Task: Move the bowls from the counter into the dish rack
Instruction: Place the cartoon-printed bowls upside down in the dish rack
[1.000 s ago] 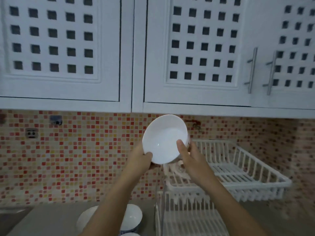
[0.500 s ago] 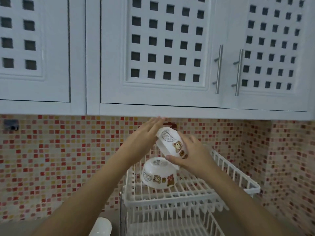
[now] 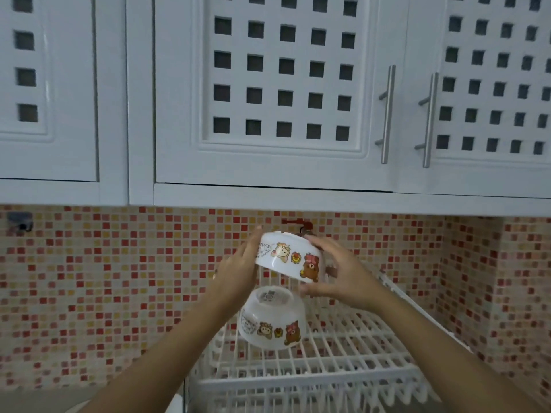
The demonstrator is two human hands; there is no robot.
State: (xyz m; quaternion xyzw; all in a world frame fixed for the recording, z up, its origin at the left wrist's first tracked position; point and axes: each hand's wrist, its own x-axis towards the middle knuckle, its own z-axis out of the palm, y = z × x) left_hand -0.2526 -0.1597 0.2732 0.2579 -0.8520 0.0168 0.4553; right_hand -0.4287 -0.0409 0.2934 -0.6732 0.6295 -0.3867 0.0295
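Note:
I hold a white bowl with cartoon bear pictures (image 3: 290, 257) upside down and slightly tilted, above the upper tier of the white dish rack (image 3: 351, 350). My left hand (image 3: 238, 268) presses its left side with flat fingers, and my right hand (image 3: 337, 271) grips its right side and rim. Directly below it, a second bowl with the same bear pictures (image 3: 272, 321) rests upside down on the rack's upper tier. The two bowls do not touch.
White lattice cabinet doors with metal handles (image 3: 387, 114) hang close above the rack. A red and orange mosaic tile wall (image 3: 119, 278) runs behind. The rack's lower tier (image 3: 298, 400) shows at the bottom edge.
The bowl has been turned from facing me to upside down and brought over the rack. My left hand, off the bowl half a second ago, now touches its side.

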